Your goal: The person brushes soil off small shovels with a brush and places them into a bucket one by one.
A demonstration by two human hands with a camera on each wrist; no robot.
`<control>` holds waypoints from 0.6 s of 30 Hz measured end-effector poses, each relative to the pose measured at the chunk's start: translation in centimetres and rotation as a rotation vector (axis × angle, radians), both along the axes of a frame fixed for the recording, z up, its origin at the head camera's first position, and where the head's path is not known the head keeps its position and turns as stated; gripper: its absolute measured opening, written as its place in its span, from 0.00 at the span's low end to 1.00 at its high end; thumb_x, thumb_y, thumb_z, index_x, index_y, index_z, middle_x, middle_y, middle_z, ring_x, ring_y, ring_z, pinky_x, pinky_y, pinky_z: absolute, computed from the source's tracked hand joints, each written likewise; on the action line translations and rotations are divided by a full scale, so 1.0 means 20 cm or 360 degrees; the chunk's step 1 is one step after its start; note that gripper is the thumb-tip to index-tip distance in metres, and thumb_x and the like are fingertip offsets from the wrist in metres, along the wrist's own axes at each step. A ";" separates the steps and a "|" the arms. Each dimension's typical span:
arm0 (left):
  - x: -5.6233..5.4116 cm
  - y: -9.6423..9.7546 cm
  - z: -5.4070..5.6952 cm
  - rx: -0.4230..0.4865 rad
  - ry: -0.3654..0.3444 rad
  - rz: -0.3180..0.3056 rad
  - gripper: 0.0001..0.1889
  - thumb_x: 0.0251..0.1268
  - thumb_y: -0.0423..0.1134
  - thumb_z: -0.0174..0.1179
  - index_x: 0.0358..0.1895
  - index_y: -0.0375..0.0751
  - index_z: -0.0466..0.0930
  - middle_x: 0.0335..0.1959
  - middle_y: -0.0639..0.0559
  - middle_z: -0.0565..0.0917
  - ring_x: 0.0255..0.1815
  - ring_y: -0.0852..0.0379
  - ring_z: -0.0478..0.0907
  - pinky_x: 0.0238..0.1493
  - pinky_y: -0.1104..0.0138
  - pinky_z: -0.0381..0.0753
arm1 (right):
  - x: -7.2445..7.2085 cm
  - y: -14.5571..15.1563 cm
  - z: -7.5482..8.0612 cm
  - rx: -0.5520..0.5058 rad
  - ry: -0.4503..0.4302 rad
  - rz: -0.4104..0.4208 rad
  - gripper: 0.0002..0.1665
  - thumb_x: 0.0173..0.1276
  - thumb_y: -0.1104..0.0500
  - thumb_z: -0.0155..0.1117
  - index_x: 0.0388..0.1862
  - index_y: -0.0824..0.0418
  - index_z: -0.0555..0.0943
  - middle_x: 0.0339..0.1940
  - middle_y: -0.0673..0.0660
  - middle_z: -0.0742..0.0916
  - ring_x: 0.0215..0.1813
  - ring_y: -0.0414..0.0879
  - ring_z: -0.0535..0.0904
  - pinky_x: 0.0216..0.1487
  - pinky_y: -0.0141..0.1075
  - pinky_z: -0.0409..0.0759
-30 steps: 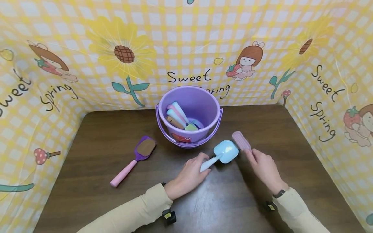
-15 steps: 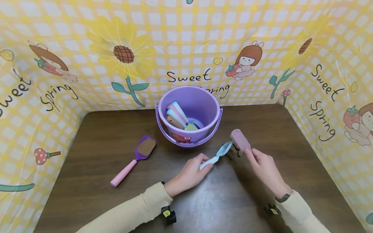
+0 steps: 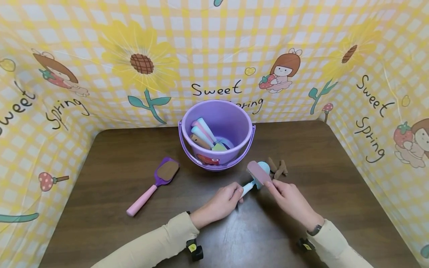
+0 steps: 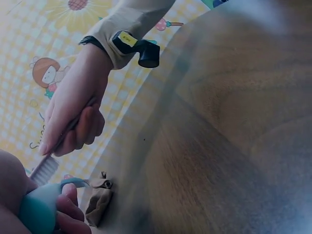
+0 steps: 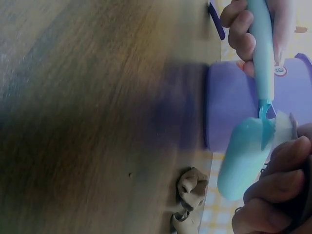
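Observation:
In the head view my left hand grips the handle of a light blue toy shovel. My right hand pinches a pink brush, which lies across the shovel's blade. Pale bristles meet the blade near its neck in the right wrist view. There the blade is tilted above the table. Just right of the shovel, several brown clay-like pieces lie on the wood. The brush handle is mostly hidden inside my right hand.
A purple bucket with several toy tools stands at the back middle. Left of it lies a purple spatula with a pink handle and a brown patch on its blade. Patterned cloth walls border the dark wooden table.
My left hand has tipped the shovel over, and brown pieces have come to lie on the table beside it. My right hand has brought the brush leftward onto the blade.

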State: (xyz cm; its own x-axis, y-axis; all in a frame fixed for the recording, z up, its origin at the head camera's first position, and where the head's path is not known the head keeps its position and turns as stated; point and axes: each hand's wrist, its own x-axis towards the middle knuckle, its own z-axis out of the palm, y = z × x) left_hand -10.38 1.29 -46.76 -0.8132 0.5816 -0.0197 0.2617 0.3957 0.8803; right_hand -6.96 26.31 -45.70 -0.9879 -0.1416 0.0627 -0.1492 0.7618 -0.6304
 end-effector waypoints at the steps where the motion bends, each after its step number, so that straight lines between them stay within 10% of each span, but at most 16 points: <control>1: 0.00 0.00 0.00 -0.0001 0.0022 0.0000 0.14 0.86 0.39 0.45 0.42 0.38 0.78 0.30 0.54 0.82 0.28 0.64 0.72 0.35 0.68 0.73 | 0.00 0.00 -0.01 0.0011 -0.0003 0.0017 0.19 0.82 0.49 0.59 0.29 0.56 0.77 0.17 0.42 0.66 0.19 0.35 0.62 0.22 0.31 0.62; 12: 0.01 -0.01 -0.01 -0.0056 0.0109 0.0007 0.14 0.86 0.39 0.44 0.40 0.40 0.77 0.28 0.57 0.79 0.26 0.65 0.71 0.33 0.69 0.73 | -0.05 0.10 -0.04 0.0124 -0.0163 -0.0241 0.26 0.85 0.44 0.49 0.29 0.59 0.75 0.18 0.49 0.67 0.22 0.44 0.64 0.26 0.35 0.63; 18: 0.01 0.01 -0.01 -0.0074 0.0119 0.0045 0.14 0.86 0.39 0.44 0.39 0.42 0.77 0.27 0.58 0.77 0.26 0.65 0.70 0.32 0.69 0.72 | -0.04 0.08 -0.03 0.0018 -0.0120 -0.0075 0.22 0.84 0.47 0.54 0.31 0.59 0.77 0.19 0.47 0.68 0.21 0.41 0.65 0.25 0.34 0.64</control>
State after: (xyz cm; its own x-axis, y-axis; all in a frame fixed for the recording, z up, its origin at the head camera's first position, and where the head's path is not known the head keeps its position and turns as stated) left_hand -10.20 1.53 -46.93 -0.8296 0.5581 0.0153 0.3141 0.4438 0.8393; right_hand -7.71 27.82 -46.26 -0.9954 -0.0949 -0.0137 -0.0651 0.7738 -0.6300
